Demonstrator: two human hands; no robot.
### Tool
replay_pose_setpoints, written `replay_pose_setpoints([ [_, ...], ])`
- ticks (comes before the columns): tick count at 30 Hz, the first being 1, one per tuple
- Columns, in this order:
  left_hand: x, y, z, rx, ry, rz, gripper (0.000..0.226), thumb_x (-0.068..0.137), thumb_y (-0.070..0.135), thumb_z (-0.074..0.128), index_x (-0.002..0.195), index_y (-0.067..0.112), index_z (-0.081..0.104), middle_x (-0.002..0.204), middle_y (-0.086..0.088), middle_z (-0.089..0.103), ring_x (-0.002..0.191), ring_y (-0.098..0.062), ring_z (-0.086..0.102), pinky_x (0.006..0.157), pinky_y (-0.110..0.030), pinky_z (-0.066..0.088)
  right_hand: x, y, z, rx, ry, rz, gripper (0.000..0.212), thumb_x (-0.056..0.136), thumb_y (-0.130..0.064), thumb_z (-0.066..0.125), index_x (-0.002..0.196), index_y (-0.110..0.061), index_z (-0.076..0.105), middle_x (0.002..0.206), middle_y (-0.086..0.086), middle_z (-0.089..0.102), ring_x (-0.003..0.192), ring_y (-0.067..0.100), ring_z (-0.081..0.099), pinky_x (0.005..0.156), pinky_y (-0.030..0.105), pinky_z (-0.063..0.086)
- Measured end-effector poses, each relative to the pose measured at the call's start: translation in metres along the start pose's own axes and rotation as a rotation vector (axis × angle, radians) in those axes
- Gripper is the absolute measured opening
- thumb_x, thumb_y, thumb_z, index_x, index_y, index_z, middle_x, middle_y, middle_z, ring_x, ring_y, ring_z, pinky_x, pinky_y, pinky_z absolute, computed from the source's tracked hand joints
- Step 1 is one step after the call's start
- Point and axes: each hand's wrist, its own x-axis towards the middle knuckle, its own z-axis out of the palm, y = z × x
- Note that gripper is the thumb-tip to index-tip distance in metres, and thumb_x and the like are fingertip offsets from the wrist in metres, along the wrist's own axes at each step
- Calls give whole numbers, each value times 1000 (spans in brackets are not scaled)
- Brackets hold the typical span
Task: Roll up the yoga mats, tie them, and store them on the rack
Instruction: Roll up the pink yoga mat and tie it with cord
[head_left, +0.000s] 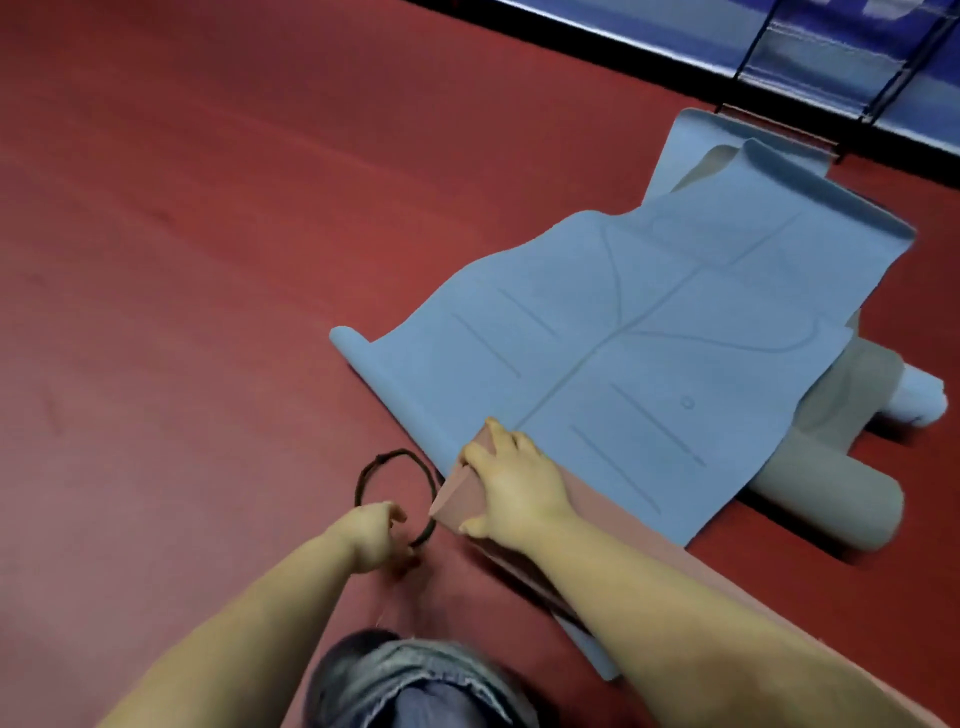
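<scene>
In the head view, a rolled pink mat (457, 499) is gripped at its end by the right hand (514, 488), fingers curled over it. Just left of that roll, a dark tie loop (395, 493) is pinched by the left hand (371, 535) above the red floor (182, 312). Beyond the roll, a blue mat (649, 353) is spread flat; farther still, a black rack (883, 62) is seen.

Exercise studio or gym: red sports floor (182, 260), blue yoga mats (649, 338) beyond the hands, wire rack (831, 67) farther off.
</scene>
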Motion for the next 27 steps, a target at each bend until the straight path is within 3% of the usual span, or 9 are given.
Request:
replay_pose_setpoints([
  [3, 24, -9, 28, 208, 80, 6, 55, 82, 46, 63, 127, 17, 49, 130, -7, 50, 121, -26, 46, 97, -32, 41, 18, 4, 11, -4, -58, -26, 71, 71, -44, 75, 131, -29, 40, 157, 9, 9, 136, 29, 25, 104, 35, 34],
  [6, 41, -8, 55, 349, 150, 1, 43, 89, 37, 53, 126, 15, 47, 129, -8, 47, 122, -27, 44, 96, -33, 37, 30, 7, 18, -8, -75, -46, 71, 71, -47, 75, 130, -29, 40, 156, 7, 11, 134, 28, 27, 100, 33, 35],
  [11, 56, -17, 77, 374, 275, -5, 28, 97, 25, 36, 118, 16, 52, 125, -6, 51, 117, -26, 46, 92, -34, 36, 35, 9, 23, -19, -70, -52, 72, 70, -48, 76, 130, -31, 41, 156, 6, 12, 134, 27, 28, 98, 33, 37],
  [13, 50, -17, 73, 170, 362, 0, 21, 97, 30, 42, 108, 16, 53, 117, -7, 57, 110, -28, 51, 87, -34, 38, 30, 11, 18, -10, -61, -50, 71, 69, -47, 76, 129, -31, 41, 156, 5, 12, 134, 27, 27, 97, 33, 37],
  [16, 23, -5, 58, -349, 506, -7, 14, 94, 26, 54, 87, 17, 47, 95, -7, 62, 91, -29, 56, 73, -32, 37, 15, 13, -2, 15, -12, -47, 71, 69, -47, 76, 129, -31, 42, 156, 4, 12, 134, 26, 28, 97, 32, 37],
  [21, -55, 80, 6, -921, 555, 280, 14, 93, 21, 57, 84, 12, 52, 69, 1, 57, 62, -9, 55, 61, -21, 42, -48, 23, -52, 58, 151, -22, 69, 67, -47, 76, 127, -35, 43, 156, -1, 13, 135, 22, 28, 96, 30, 38],
  [23, -90, 123, -18, -1038, 499, 359, 14, 94, 23, 57, 84, 13, 54, 71, 3, 57, 64, -8, 52, 60, -21, 40, -84, 29, -76, 77, 236, 23, 69, 67, -49, 74, 128, -37, 42, 157, -4, 9, 138, 20, 24, 98, 30, 37],
  [25, -126, 161, -36, -1010, 432, 428, 15, 93, 27, 57, 85, 15, 55, 73, 3, 57, 65, -13, 50, 59, -24, 38, -124, 39, -103, 98, 330, 79, 69, 69, -51, 73, 129, -37, 42, 158, -7, 7, 139, 19, 22, 99, 29, 36],
  [27, -164, 197, -48, -925, 404, 529, 15, 95, 26, 55, 84, 15, 53, 70, 3, 53, 53, -9, 45, 50, -20, 35, -167, 50, -130, 139, 441, 138, 67, 68, -51, 73, 127, -38, 44, 157, -10, 7, 138, 17, 24, 97, 27, 36],
])
